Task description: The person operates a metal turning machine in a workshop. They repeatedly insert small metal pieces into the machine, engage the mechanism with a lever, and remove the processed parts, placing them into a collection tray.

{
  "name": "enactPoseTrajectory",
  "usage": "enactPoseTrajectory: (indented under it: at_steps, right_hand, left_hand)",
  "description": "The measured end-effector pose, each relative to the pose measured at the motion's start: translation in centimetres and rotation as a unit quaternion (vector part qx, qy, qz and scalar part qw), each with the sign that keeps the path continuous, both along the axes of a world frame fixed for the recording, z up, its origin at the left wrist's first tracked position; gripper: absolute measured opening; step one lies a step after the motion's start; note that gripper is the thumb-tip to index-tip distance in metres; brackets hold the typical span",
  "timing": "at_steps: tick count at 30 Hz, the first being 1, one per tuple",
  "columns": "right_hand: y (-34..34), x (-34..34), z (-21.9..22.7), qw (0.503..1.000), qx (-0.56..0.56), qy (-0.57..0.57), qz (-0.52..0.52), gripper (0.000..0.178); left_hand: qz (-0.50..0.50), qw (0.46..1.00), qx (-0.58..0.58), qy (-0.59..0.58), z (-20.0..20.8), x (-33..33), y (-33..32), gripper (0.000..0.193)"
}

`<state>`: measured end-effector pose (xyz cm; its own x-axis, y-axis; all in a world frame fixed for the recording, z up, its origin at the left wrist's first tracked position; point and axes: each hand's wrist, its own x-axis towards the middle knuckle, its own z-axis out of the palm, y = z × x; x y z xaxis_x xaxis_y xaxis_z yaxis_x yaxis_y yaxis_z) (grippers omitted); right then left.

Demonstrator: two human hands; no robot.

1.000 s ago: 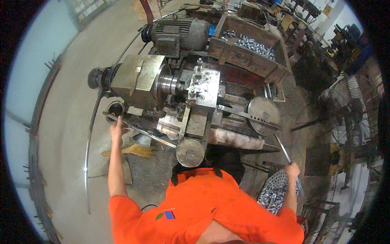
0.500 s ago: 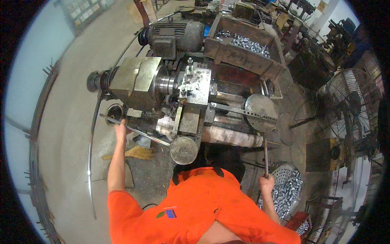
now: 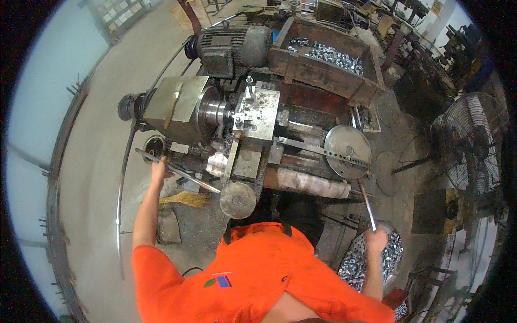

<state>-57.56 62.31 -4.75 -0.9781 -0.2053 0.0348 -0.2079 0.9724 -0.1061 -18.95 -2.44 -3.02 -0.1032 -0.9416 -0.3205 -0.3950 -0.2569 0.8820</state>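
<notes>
My left hand (image 3: 159,169) is wrapped round a long metal lever (image 3: 196,181), which slants down to a round metal disc (image 3: 237,200) at the front of a small lathe. On the right, my right hand (image 3: 376,239) grips the end of a second lever rod (image 3: 367,203) that comes down from a larger round plate (image 3: 348,152). Between the levers, a bright tool block (image 3: 259,114) sits close to the lathe's shiny spindle (image 3: 216,113). Any workpiece there is too small to make out.
A wooden crate (image 3: 328,64) of small metal parts stands behind the lathe, beside a motor (image 3: 235,47). Below my right hand is a basket of shiny parts (image 3: 355,266). A fan (image 3: 468,142) stands at the right; a straw broom (image 3: 188,199) lies at the left.
My right hand has swung to the right with its lever, which now leans outward. My left hand stays on its lever with little movement. The view has shifted slightly.
</notes>
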Motion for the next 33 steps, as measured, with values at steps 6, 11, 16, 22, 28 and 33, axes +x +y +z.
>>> enactPoseTrajectory:
  at_steps: [6,11,16,22,28,33]
  right_hand:
    - [1.2,-14.1,0.0,0.97,0.168,0.173,-0.033,0.045]
    - [-5.3,-12.6,0.6,0.981,0.047,0.187,0.009,0.064]
    - [-6.1,-11.3,-0.8,0.989,0.006,0.145,-0.023,0.06]
    - [-7.5,-10.9,1.4,0.986,0.032,0.158,-0.047,0.028]
    - [-7.7,-10.0,1.5,0.989,0.006,0.101,-0.111,0.045]
    - [-6.7,-9.9,1.6,0.989,0.004,0.112,-0.096,0.048]
  left_hand:
    - [-0.057,0.996,0.029,0.058,-2.2,0.3,-0.8,0.047]
    - [0.056,0.981,0.056,0.175,-4.7,3.1,-2.0,0.057]
    - [-0.247,0.899,-0.116,-0.342,-13.7,7.3,-5.3,0.06]
    - [-0.413,0.728,-0.309,-0.451,-19.5,5.1,-3.5,0.039]
    - [-0.477,0.751,-0.224,-0.399,-18.4,-2.7,-1.1,0.037]
    - [-0.515,0.767,-0.151,-0.353,-17.8,-6.7,-0.6,0.035]
